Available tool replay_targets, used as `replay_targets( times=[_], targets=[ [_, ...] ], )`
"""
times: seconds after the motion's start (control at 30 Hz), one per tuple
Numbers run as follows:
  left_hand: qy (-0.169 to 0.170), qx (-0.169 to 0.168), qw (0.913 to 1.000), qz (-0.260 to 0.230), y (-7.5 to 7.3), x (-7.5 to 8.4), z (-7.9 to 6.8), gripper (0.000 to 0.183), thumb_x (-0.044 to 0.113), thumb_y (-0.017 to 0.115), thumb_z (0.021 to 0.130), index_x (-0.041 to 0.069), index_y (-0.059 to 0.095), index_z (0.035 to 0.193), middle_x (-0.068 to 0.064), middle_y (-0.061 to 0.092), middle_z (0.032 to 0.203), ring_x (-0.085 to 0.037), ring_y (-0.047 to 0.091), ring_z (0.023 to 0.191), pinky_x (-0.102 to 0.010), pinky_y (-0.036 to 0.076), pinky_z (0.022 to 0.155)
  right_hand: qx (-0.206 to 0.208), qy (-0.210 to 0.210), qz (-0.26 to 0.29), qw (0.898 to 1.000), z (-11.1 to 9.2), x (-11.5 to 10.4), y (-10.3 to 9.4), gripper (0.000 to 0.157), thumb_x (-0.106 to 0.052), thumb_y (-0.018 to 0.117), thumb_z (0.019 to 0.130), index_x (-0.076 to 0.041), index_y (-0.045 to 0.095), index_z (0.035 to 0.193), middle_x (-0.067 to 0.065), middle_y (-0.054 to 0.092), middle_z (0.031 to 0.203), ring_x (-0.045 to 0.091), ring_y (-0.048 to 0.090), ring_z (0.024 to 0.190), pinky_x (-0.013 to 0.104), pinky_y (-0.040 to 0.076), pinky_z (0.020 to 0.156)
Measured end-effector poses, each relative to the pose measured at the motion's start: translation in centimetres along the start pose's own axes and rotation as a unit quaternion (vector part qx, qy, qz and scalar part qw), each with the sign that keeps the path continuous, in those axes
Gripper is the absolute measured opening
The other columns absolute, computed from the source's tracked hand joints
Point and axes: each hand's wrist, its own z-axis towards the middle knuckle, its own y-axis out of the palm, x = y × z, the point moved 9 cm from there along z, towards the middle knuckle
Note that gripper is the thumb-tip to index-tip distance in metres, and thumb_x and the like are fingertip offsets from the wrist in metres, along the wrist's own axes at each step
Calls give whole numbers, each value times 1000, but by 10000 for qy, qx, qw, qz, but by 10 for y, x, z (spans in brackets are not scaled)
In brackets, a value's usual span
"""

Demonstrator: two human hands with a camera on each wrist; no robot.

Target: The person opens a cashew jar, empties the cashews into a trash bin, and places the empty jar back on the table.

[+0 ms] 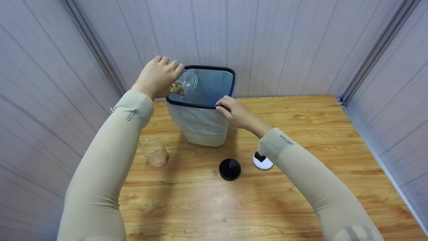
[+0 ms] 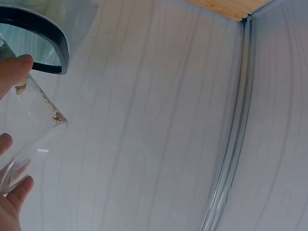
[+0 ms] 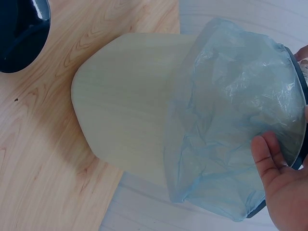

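My left hand (image 1: 158, 77) grips a clear jar (image 1: 190, 83), tipped on its side over the near-left part of a trash bin's opening. Light brown, peanut-like pieces (image 1: 177, 88) lie inside the jar. Its clear base shows in the left wrist view, with brown crumbs (image 2: 57, 118) at one corner. The cream trash bin (image 1: 205, 140) stands upright and is lined with a thin bluish bag (image 3: 231, 91) folded over its black rim (image 1: 210, 68). At the rim's near right corner, my right hand (image 1: 235, 113) holds on, thumb outside over the bag.
A second clear jar (image 1: 155, 153) stands on the wooden table (image 1: 187, 207), left of the bin. Before the bin lies a round black lid (image 1: 229, 169). A white disc with a dark patch (image 1: 262, 163) is partly behind my right sleeve. Panelled walls (image 1: 284, 43) enclose the table.
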Motion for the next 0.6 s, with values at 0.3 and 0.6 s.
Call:
replay_targets(
  times=[0.3, 0.6],
  targets=[
    [-23, 151, 9999, 17, -6, 1, 2, 51, 7, 53, 105, -3, 50, 155, -24, 64, 141, -47, 62, 128, -58, 51, 113, 43, -96, 16, 9999, -1, -2, -1, 26, -15, 53, 115, 4, 71, 120, 21, 66, 114, 34, 61, 99, 46, 53, 91],
    [34, 189, 9998, 50, -9, 3, 3, 52, 5, 56, 103, -3, 50, 154, -25, 64, 141, -48, 62, 128, -59, 51, 114, -6, -16, -25, 10000, 0, 0, -1, 27, -16, 52, 115, 3, 71, 121, 21, 65, 114, 33, 60, 100, 46, 52, 91]
  ],
)
